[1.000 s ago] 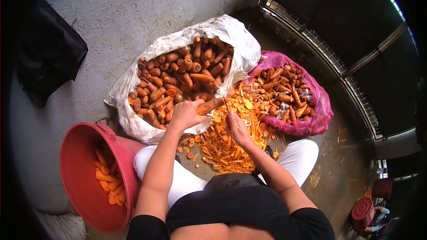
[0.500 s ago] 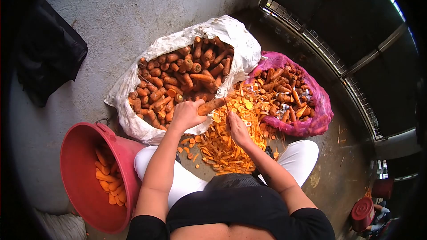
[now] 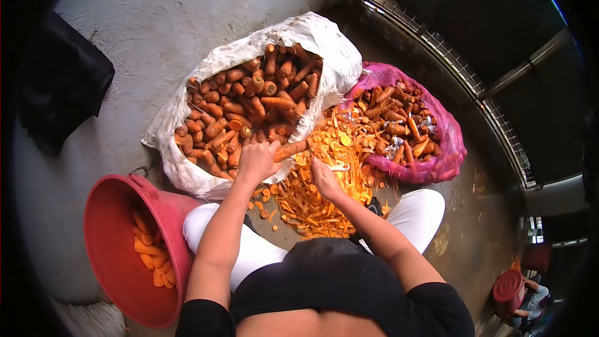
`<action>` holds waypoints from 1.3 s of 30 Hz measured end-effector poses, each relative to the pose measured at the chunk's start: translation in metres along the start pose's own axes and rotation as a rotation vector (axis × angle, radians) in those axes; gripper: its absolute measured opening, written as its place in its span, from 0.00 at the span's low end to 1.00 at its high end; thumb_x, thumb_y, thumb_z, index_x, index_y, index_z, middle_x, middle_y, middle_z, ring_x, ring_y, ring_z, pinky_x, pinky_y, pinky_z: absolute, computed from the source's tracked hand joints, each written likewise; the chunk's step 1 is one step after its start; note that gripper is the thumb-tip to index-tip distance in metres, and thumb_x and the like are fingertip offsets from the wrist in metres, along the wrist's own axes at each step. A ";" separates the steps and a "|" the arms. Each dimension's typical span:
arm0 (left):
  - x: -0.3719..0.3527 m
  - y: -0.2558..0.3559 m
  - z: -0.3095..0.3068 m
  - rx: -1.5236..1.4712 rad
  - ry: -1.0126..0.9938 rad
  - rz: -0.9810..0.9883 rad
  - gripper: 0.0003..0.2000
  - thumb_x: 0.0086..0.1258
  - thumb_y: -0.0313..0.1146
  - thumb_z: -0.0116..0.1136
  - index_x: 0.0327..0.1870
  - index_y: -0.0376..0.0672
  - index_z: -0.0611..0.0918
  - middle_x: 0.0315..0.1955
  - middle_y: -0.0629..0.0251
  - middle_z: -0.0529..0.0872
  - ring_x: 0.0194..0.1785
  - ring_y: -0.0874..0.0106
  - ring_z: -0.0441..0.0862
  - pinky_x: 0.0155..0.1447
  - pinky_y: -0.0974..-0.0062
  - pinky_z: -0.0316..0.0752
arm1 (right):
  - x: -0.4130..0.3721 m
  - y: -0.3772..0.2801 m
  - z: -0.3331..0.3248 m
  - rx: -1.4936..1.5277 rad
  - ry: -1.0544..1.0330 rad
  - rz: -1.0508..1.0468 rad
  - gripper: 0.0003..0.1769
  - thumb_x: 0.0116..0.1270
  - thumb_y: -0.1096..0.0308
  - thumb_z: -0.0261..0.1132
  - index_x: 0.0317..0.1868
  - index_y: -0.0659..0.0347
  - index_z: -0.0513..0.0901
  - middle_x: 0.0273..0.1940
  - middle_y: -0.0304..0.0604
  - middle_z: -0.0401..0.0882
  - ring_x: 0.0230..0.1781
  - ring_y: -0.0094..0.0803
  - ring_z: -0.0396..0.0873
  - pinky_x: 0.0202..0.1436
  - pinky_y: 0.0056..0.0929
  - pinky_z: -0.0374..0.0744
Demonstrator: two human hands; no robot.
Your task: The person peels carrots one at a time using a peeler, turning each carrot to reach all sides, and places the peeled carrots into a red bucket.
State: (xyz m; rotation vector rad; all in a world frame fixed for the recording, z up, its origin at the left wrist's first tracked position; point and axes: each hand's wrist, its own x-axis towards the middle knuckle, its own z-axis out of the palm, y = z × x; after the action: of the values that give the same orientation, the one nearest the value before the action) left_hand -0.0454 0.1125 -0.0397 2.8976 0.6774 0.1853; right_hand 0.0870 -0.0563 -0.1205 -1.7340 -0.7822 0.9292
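Observation:
In my left hand (image 3: 257,161), closed around its thick end, is an unpeeled carrot (image 3: 291,150) that points to the right. My right hand (image 3: 326,179) is closed just below the carrot's tip, apart from it. A small white-handled tool (image 3: 339,167) sticks out of that hand; its blade cannot be made out. Below both hands lies a heap of orange peelings and round carrot slices (image 3: 318,209). A large white sack (image 3: 171,159) full of unpeeled carrots (image 3: 234,109) lies open behind my left hand.
A pink mesh sack (image 3: 450,143) of carrots and trimmings stands at the right. Peeled carrots (image 3: 150,249) lie in the tilted red bucket (image 3: 109,237) on the left. A black sheet (image 3: 68,81) hangs by the wall. Another person (image 3: 535,302) is beside a red container (image 3: 508,293) at far right.
My right hand has moved down and away from the carrot's tip, where a thin blade showed before. My left hand still grips the carrot, slightly farther left. The view has shifted a little.

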 end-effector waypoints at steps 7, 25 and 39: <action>0.006 0.008 -0.008 -0.227 -0.010 -0.077 0.17 0.51 0.44 0.67 0.38 0.47 0.79 0.27 0.58 0.85 0.34 0.57 0.84 0.37 0.60 0.77 | 0.000 -0.024 -0.012 -0.036 0.041 -0.103 0.25 0.78 0.48 0.39 0.32 0.59 0.65 0.22 0.31 0.59 0.21 0.22 0.58 0.27 0.23 0.64; 0.029 -0.014 -0.004 -1.509 -0.185 -0.732 0.16 0.63 0.41 0.65 0.41 0.39 0.78 0.25 0.68 0.78 0.20 0.78 0.76 0.24 0.81 0.70 | 0.000 0.138 -0.046 -0.849 -0.284 0.258 0.29 0.71 0.40 0.46 0.47 0.61 0.72 0.39 0.59 0.81 0.39 0.55 0.81 0.40 0.50 0.77; 0.040 -0.018 0.014 -1.517 -0.273 -0.784 0.21 0.68 0.51 0.58 0.43 0.38 0.78 0.24 0.68 0.77 0.22 0.77 0.77 0.27 0.81 0.72 | 0.100 0.148 -0.080 -1.210 0.155 -0.266 0.18 0.59 0.56 0.65 0.45 0.57 0.78 0.46 0.46 0.75 0.54 0.44 0.70 0.57 0.41 0.67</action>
State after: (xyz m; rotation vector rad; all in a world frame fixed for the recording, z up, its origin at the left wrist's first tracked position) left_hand -0.0155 0.1446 -0.0530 1.1043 0.9409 0.1035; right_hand 0.2179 -0.0552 -0.2654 -2.5493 -1.6046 0.0461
